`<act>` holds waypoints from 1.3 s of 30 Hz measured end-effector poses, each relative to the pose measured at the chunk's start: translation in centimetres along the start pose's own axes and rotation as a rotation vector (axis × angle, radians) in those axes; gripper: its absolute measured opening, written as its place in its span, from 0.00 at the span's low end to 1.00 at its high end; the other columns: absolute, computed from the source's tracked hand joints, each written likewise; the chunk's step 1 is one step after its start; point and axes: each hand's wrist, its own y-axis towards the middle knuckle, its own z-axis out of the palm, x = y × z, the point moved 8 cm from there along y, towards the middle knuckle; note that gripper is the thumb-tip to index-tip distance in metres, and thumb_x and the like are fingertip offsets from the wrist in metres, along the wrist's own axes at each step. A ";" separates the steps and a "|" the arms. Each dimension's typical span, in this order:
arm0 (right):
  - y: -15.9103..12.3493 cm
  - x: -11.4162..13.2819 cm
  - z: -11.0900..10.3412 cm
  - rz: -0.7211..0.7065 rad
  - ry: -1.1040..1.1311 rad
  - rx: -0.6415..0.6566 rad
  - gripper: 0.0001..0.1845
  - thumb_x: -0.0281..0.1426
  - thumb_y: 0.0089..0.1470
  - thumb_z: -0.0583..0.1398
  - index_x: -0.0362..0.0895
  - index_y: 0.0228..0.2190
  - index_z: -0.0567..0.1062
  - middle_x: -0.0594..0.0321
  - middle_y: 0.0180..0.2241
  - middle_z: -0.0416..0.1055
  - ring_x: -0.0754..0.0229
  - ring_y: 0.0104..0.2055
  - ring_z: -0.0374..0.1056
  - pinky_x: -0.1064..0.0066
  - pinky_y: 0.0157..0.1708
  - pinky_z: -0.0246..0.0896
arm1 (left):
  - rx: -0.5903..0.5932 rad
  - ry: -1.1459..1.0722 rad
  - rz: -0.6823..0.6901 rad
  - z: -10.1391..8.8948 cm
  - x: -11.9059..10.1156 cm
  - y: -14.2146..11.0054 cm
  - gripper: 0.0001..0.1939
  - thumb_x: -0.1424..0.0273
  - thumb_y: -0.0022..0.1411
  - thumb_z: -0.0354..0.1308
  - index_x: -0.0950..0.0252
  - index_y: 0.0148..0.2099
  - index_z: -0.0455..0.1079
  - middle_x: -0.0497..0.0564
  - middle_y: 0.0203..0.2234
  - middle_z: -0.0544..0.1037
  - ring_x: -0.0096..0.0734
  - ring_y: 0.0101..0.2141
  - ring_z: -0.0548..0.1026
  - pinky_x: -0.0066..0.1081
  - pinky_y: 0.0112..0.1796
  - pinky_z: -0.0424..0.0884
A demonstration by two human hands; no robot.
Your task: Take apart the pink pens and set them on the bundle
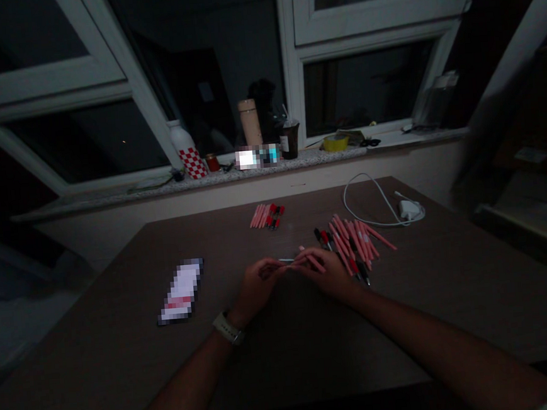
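Above the middle of the table, my left hand (pixel 260 288) and my right hand (pixel 325 273) meet at the fingertips. A thin pale rod (pixel 286 260), like a pen refill, spans the gap between them, and the fingers of both pinch its ends. Tucked in my right hand is also a pink pen piece (pixel 314 263). Dim light and the fingers hide how the parts join. Just right of my right hand lies a loose pile of pink pens (pixel 359 239) mixed with black and red ones. Farther off, a neat row of pink pens (pixel 259 216) lies beside red and black pens (pixel 275 216).
A phone (pixel 182 291) with a lit screen lies on the left of the brown table (pixel 123 343). A white charger (pixel 410 210) with its looped cable sits back right. The windowsill carries a checkered bottle (pixel 188 151), a beige flask (pixel 250 121), a dark cup (pixel 290 139) and yellow tape (pixel 335 143).
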 end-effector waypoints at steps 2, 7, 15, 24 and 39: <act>0.0 -0.2 0.0 0.007 0.017 0.000 0.12 0.38 0.48 0.66 0.45 0.34 0.75 0.60 0.33 0.77 0.58 0.34 0.74 0.67 0.35 0.69 | 0.003 0.082 0.032 0.0 -0.2 -0.1 0.13 0.59 0.56 0.62 0.64 0.38 0.74 0.50 0.31 0.80 0.33 0.32 0.76 0.29 0.32 0.71; -0.1 -0.4 0.2 0.033 0.026 0.006 0.13 0.39 0.47 0.66 0.45 0.34 0.74 0.61 0.31 0.77 0.58 0.33 0.74 0.66 0.34 0.70 | 0.090 0.233 0.122 0.9 -1.0 -0.6 0.12 0.60 0.61 0.58 0.62 0.41 0.74 0.50 0.34 0.79 0.32 0.33 0.76 0.29 0.34 0.70; 0.1 -1.1 0.3 0.054 0.003 0.026 0.16 0.39 0.46 0.67 0.46 0.36 0.74 0.62 0.31 0.76 0.58 0.34 0.73 0.67 0.35 0.69 | 0.156 0.308 0.315 2.2 -3.2 -1.4 0.14 0.65 0.65 0.53 0.57 0.52 0.70 0.50 0.46 0.77 0.33 0.45 0.74 0.34 0.48 0.69; 0.0 -1.6 0.6 0.128 0.041 0.067 0.18 0.43 0.58 0.56 0.46 0.44 0.74 0.63 0.31 0.74 0.63 0.26 0.67 0.73 0.25 0.61 | 0.021 0.059 0.102 0.7 -0.8 -0.6 0.11 0.62 0.61 0.58 0.63 0.43 0.69 0.51 0.37 0.79 0.33 0.39 0.78 0.31 0.40 0.73; -0.2 -1.2 1.4 0.216 0.185 0.112 0.16 0.40 0.49 0.65 0.43 0.34 0.70 0.65 0.27 0.72 0.65 0.27 0.66 0.75 0.25 0.57 | -0.157 -0.278 -0.064 -1.1 1.7 0.5 0.21 0.58 0.53 0.64 0.66 0.45 0.68 0.52 0.33 0.80 0.33 0.32 0.77 0.25 0.27 0.68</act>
